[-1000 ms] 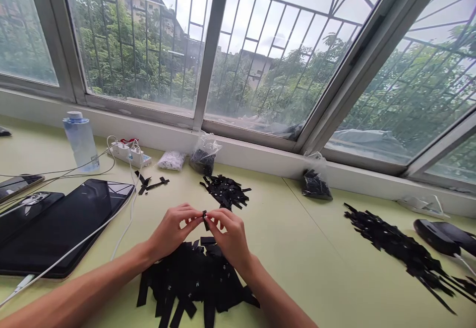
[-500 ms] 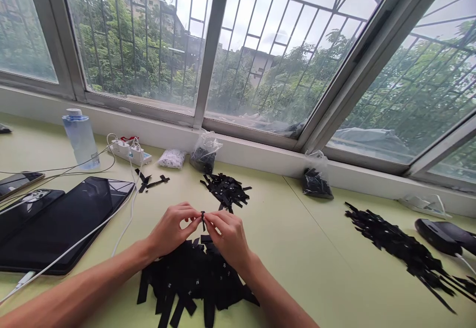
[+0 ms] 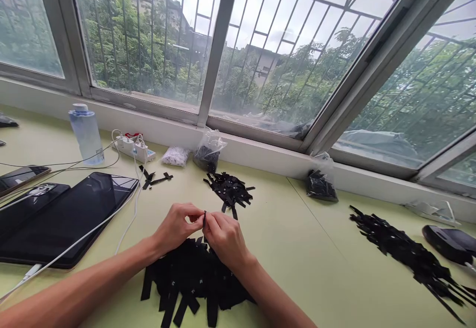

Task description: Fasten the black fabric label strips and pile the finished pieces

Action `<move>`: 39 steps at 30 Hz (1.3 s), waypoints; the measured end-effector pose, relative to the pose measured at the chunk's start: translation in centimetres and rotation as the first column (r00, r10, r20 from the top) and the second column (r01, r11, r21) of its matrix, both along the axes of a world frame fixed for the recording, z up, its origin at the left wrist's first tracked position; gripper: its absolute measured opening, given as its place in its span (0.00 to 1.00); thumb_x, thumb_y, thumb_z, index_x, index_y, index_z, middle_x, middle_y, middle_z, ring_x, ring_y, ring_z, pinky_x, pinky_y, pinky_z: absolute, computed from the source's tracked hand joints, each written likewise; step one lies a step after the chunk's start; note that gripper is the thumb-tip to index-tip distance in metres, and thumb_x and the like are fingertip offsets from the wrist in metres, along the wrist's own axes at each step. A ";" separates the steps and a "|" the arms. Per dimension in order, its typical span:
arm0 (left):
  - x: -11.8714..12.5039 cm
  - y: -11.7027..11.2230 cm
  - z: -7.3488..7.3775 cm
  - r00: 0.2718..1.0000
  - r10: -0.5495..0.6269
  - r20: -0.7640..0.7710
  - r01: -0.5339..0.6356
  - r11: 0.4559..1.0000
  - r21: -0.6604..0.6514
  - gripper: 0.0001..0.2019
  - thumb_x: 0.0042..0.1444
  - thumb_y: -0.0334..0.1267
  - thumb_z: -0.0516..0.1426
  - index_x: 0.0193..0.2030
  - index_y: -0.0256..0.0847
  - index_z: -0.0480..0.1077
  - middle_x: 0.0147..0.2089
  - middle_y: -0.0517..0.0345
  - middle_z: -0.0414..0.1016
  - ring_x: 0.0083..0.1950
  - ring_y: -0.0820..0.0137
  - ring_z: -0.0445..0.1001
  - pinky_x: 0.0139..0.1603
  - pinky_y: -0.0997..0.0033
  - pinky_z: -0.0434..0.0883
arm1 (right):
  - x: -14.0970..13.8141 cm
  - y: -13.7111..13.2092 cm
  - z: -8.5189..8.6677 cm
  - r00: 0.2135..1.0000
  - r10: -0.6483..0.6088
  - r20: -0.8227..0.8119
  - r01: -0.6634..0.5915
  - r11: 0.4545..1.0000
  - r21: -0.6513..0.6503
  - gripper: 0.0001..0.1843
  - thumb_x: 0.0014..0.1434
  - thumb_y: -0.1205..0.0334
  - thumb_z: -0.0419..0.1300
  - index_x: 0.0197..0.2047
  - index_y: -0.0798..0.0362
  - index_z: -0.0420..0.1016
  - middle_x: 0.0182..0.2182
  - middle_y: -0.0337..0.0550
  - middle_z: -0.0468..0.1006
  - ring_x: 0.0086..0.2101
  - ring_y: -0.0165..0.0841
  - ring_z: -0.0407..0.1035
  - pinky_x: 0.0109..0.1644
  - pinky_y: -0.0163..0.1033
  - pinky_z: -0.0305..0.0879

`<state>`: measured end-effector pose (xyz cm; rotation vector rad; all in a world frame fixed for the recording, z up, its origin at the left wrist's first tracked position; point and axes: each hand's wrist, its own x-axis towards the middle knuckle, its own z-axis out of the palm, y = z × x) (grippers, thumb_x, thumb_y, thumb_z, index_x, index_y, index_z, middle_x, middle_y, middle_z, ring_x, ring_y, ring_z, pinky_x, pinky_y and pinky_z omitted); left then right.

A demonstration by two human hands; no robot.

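Between the fingertips of both hands is a small black fabric strip, mostly covered by the fingers. My left hand pinches it from the left, thumb and forefinger closed. My right hand grips it from the other side, its fingers bunched together. Below the hands a large heap of black fabric strips is spread on the table, some bearing small white marks. Just beyond the hands lies a smaller pile of black strips.
A tablet with a white cable lies at left, near a water bottle and a power strip. Bags of black pieces stand by the window ledge. Another long pile of black strips lies at right.
The fingers have closed in further around the strip, so less of it hangs in sight. The right hand's fingers are more bunched. The view has shifted slightly.
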<state>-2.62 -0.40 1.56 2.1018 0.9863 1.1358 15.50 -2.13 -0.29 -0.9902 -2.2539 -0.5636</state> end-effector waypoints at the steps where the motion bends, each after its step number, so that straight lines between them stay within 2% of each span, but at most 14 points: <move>1: 0.0 0.1 -0.1 1.000 0.001 -0.003 -0.001 1.000 -0.003 0.10 0.61 0.31 0.57 0.30 0.38 0.78 0.27 0.61 0.75 0.30 0.74 0.69 0.35 0.74 0.65 | 0.0 0.2 -0.1 1.000 0.007 0.014 -0.007 1.000 0.012 0.11 0.70 0.69 0.51 0.36 0.54 0.71 0.28 0.41 0.72 0.28 0.33 0.65 0.33 0.40 0.58; 8: 0.1 0.4 0.0 0.999 0.017 -0.045 -0.014 0.998 0.058 0.14 0.63 0.33 0.56 0.26 0.37 0.74 0.25 0.61 0.71 0.29 0.73 0.66 0.33 0.74 0.63 | 0.2 1.2 -0.2 0.999 0.046 -0.012 -0.046 0.999 0.020 0.12 0.71 0.68 0.49 0.38 0.53 0.72 0.28 0.43 0.72 0.28 0.32 0.66 0.32 0.38 0.61; 13: 0.2 0.6 0.3 0.996 0.015 -0.084 -0.005 0.993 0.120 0.13 0.62 0.32 0.56 0.26 0.38 0.73 0.26 0.61 0.71 0.29 0.74 0.67 0.34 0.73 0.63 | 0.0 1.5 -0.5 0.988 0.058 -0.144 -0.062 0.998 -0.023 0.10 0.71 0.66 0.52 0.40 0.53 0.73 0.28 0.42 0.74 0.27 0.31 0.68 0.33 0.36 0.64; 20: 0.6 1.1 0.1 0.988 0.038 -0.147 -0.008 0.980 0.198 0.11 0.63 0.31 0.57 0.29 0.40 0.75 0.28 0.59 0.75 0.33 0.71 0.70 0.37 0.72 0.66 | 0.3 2.1 -0.9 0.948 0.053 -0.315 -0.081 0.994 -0.075 0.11 0.68 0.67 0.53 0.35 0.53 0.74 0.26 0.40 0.72 0.25 0.28 0.65 0.33 0.33 0.63; 25: 0.4 1.7 0.0 0.975 0.046 -0.217 -0.001 0.979 0.203 0.11 0.63 0.31 0.57 0.29 0.40 0.76 0.27 0.58 0.76 0.34 0.69 0.71 0.36 0.71 0.66 | 0.5 2.7 -0.9 0.912 0.028 -0.410 -0.111 0.977 -0.181 0.08 0.63 0.70 0.55 0.36 0.53 0.75 0.27 0.39 0.74 0.26 0.28 0.66 0.34 0.32 0.63; 28: -0.1 2.3 -0.3 0.961 0.045 -0.274 0.010 0.981 0.194 0.10 0.63 0.31 0.57 0.33 0.41 0.79 0.30 0.56 0.78 0.37 0.67 0.73 0.38 0.70 0.68 | 0.9 2.9 -0.9 0.933 -0.028 -0.358 -0.067 0.966 -0.248 0.08 0.62 0.71 0.56 0.34 0.53 0.75 0.27 0.39 0.74 0.26 0.28 0.66 0.33 0.32 0.62; 31: -0.8 3.0 -1.0 0.949 0.058 -0.311 0.004 0.981 0.193 0.09 0.62 0.32 0.58 0.38 0.43 0.82 0.34 0.54 0.81 0.40 0.65 0.75 0.42 0.68 0.70 | 1.6 2.8 -0.7 0.973 -0.062 -0.222 -0.005 0.957 -0.289 0.07 0.61 0.71 0.57 0.33 0.53 0.75 0.28 0.38 0.74 0.26 0.28 0.66 0.33 0.33 0.59; 34: -1.4 3.7 -1.7 0.944 0.066 -0.325 -0.002 0.981 0.193 0.09 0.62 0.34 0.59 0.40 0.44 0.83 0.37 0.52 0.82 0.41 0.64 0.76 0.43 0.67 0.71 | 2.3 2.8 -0.5 0.990 -0.081 -0.118 0.040 0.947 -0.318 0.07 0.59 0.72 0.59 0.32 0.52 0.74 0.28 0.36 0.75 0.24 0.27 0.64 0.32 0.34 0.56; 39: -2.2 4.6 -2.4 0.949 0.072 -0.306 -0.014 0.982 0.188 0.10 0.64 0.40 0.59 0.41 0.44 0.83 0.40 0.51 0.82 0.43 0.64 0.77 0.45 0.67 0.71 | 2.6 3.3 -0.7 0.992 -0.123 -0.039 0.104 0.938 -0.331 0.08 0.58 0.74 0.60 0.31 0.52 0.74 0.28 0.37 0.75 0.25 0.28 0.66 0.31 0.34 0.55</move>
